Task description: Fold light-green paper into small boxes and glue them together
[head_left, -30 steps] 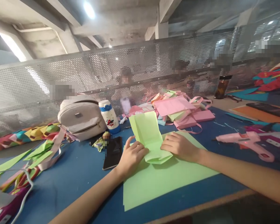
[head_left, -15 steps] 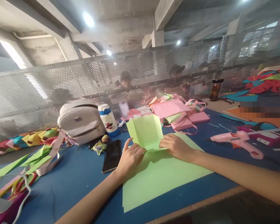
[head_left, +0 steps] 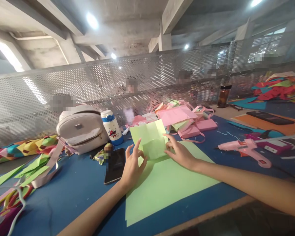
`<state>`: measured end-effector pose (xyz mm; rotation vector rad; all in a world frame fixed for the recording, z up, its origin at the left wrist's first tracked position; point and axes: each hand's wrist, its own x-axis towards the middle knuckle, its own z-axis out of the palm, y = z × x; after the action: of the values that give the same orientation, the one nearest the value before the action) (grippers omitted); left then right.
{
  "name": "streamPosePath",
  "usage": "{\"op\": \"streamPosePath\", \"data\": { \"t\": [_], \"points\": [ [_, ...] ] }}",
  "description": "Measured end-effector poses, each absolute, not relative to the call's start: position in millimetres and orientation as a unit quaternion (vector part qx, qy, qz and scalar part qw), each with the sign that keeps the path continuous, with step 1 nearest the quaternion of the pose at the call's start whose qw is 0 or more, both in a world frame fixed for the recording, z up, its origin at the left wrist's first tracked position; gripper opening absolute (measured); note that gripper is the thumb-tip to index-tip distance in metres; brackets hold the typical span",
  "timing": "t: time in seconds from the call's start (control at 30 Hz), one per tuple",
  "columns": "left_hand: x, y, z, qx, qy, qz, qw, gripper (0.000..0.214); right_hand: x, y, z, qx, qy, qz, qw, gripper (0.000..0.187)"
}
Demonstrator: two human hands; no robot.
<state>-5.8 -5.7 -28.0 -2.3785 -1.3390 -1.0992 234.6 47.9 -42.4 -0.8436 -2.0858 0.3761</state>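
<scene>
The folded paper [head_left: 153, 147] stood on green sheets [head_left: 149, 196] on the bench [head_left: 73, 193]; it looked light, springy and easily creased, best taken by its side edges. The right hand [head_left: 181, 153] pinched its right edge; the left hand [head_left: 133, 166], spread wide, curved beside its left.

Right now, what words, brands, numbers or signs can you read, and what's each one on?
None are readable.
Snack wrapper: print too small and blurred.
Backpack plate: too small to make out.
White bottle: a printed figure, no legible words.
Pink glue gun: no readable marking.
Folded green paper: no writing visible.
</scene>
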Motion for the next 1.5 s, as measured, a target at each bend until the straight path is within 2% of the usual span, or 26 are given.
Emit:
{"op": "streamPosePath", "data": {
  "t": [0.07, 0.2, 0.27, 0.37, 0.4, 0.5, 0.7, 0.83, 1.1, 1.5],
  "points": [
    [-7.3, -4.5, -27.1, -0.794, -0.453, -0.391, 0.106, 0.07, 232.1, 47.9, -42.1, -0.32, -0.824, 0.158, 0.44, 0.06],
    [-10.7, -4.6, -23.8, -0.81, -0.421, -0.393, 0.111, 0.043, 232.7, 44.2, -37.5, -0.289, -0.838, 0.142, 0.441, 0.01],
    [-12.0, -5.4, -22.1, -0.821, -0.418, -0.375, 0.101, 0.033, 234.4, 42.6, -34.6, -0.28, -0.843, 0.156, 0.433, 0.013],
    [-13.7, -5.2, -20.5, -0.819, -0.434, -0.367, 0.08, 0.019, 236.1, 43.4, -32.8, -0.276, -0.838, 0.194, 0.429, 0.005],
    [-14.3, -4.7, -20.3, -0.818, -0.438, -0.365, 0.074, 0.017, 236.3, 44.5, -32.9, -0.278, -0.837, 0.202, 0.426, 0.009],
    [-15.8, -2.6, -20.9, -0.819, -0.441, -0.364, 0.054, 0.018, 236.0, 48.1, -34.4, -0.292, -0.834, 0.208, 0.419, 0.02],
    [-18.7, 0.8, -23.6, -0.819, -0.444, -0.36, 0.047, 0.017, 236.2, 51.3, -34.7, -0.296, -0.837, 0.192, 0.418, 0.018],
    [-22.3, 1.1, -23.9, -0.836, -0.418, -0.343, 0.096, 0.017, 239.1, 48.5, -32.4, -0.277, -0.852, 0.147, 0.419, 0.012],
    [-21.6, -6.3, -18.4, -0.845, -0.373, -0.34, 0.18, 0.015, 242.1, 43.6, -30.7, -0.266, -0.887, -0.005, 0.377, 0.019],
    [-19.2, -10.0, -16.5, -0.839, -0.379, -0.325, 0.215, 0.019, 239.1, 44.0, -31.7, -0.244, -0.893, -0.06, 0.374, 0.012]
  ]
}}
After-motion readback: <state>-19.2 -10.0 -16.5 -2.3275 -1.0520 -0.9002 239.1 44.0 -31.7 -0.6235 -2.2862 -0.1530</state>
